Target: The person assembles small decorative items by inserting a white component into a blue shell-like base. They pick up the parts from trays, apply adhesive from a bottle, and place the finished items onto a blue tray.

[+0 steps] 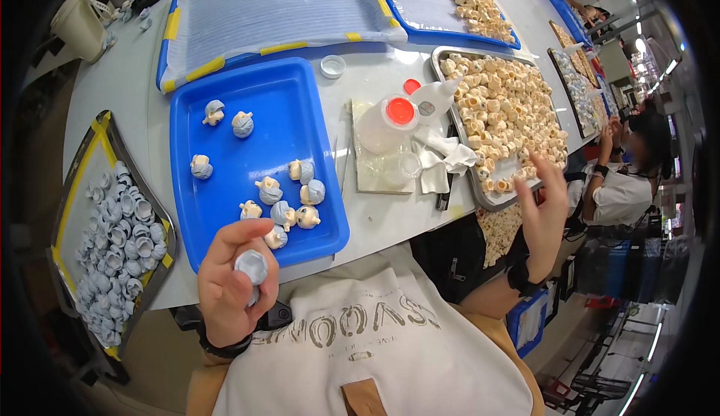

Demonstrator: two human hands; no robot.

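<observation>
Low at the left, my left hand (229, 296) is closed around a small grey-blue hollow doll hair piece (253, 266); part of another grey-blue piece shows below it. My right hand (546, 221) hovers with its fingers apart by the near right corner of a metal tray (491, 204), holding nothing that I can see. Small beige doll heads (499, 101) fill most of that tray. Beyond my left hand lies a blue tray (247, 180), bearing several doll heads with grey-blue hair (307, 216).
Grey-blue hair pieces (120, 247) heap in a yellow-taped tray at the left. Midway stand a red-capped bottle (384, 127), a white squeeze bottle (437, 99) and crumpled white tissue (442, 157). A cloth-lined tray (277, 15) lies behind. A co-worker (626, 180) sits at the right.
</observation>
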